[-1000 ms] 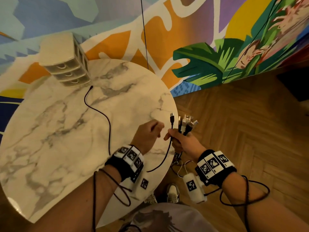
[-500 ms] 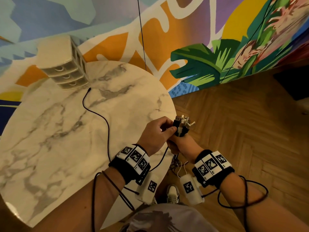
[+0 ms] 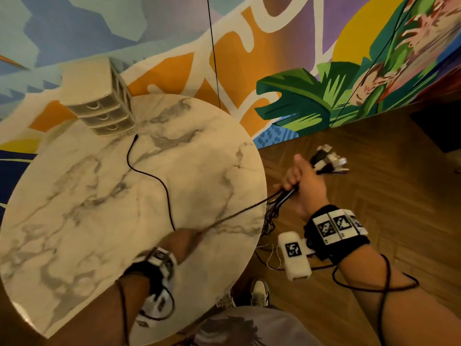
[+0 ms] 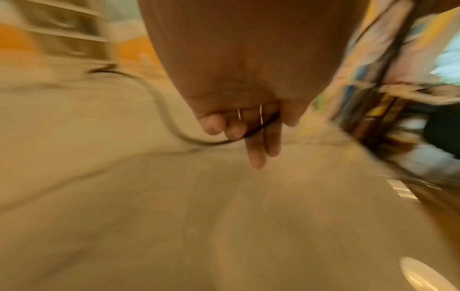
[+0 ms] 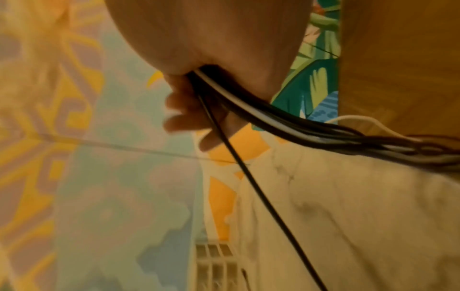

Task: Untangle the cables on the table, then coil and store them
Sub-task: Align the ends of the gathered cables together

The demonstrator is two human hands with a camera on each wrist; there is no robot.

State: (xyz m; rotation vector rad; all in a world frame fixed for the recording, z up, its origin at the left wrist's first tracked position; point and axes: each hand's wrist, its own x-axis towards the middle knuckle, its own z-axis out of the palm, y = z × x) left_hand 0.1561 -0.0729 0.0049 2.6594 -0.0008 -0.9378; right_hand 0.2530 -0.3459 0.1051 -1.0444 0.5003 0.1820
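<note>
Marble bench (image 3: 82, 196) blurs at lower centre, where left hand (image 3: 183, 242) fingers (image 4: 259, 149) loosely hook a black cable (image 3: 149, 174); right hand (image 3: 303, 182) fingers clench the cable bundle (image 3: 328, 161).

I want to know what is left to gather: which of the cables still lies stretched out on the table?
The single black cable snaking from the drawer unit across the marble table. The others hang bundled in the right hand, off the table's edge.
</note>
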